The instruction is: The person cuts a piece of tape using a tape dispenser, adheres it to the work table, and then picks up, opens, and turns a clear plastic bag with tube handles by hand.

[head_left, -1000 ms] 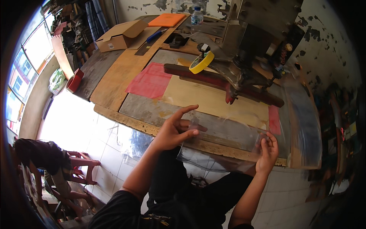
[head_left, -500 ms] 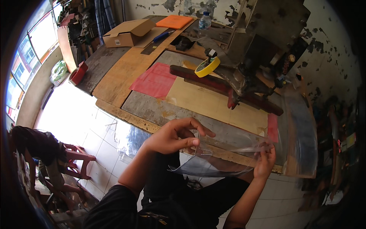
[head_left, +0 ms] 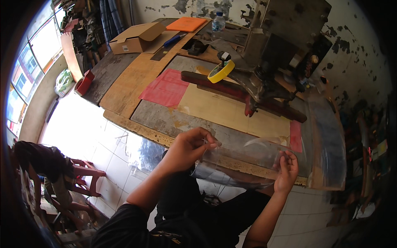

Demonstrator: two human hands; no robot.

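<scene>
In the head view, with the clock centred on the view, the left hand (head_left: pixel 192 146) is just below the middle at 6 o'clock, thumb and fingers pinching one end of a clear sheet (head_left: pixel 231 175). The right hand (head_left: pixel 286 170), at 4 o'clock, grips the other end with curled fingers. The sheet bows between them, around 5 o'clock, over the table's near edge.

The table (head_left: pixel 157 118) is worn grey with a rough wooden rim. On it, a pink patch (head_left: pixel 163 89) lies at 10:30 and a cream sheet (head_left: pixel 223 108) at 2, beneath the dark red bar (head_left: pixel 206 82) of a heavy press (head_left: pixel 277 49) at 1:30. A yellow roll (head_left: pixel 221 72) is by the bar at 1. A bottle (head_left: pixel 218 23) and orange folder (head_left: pixel 186 24) are near 12; a blue cutter (head_left: pixel 173 40) and open box (head_left: pixel 136 38) near 11; a red roll (head_left: pixel 84 82) at 10.

Windows (head_left: pixel 25 78) shine at 10, a red stool (head_left: pixel 89 177) is on white tiles (head_left: pixel 118 165) at 8, and peeling wall (head_left: pixel 351 45) fills 2.
</scene>
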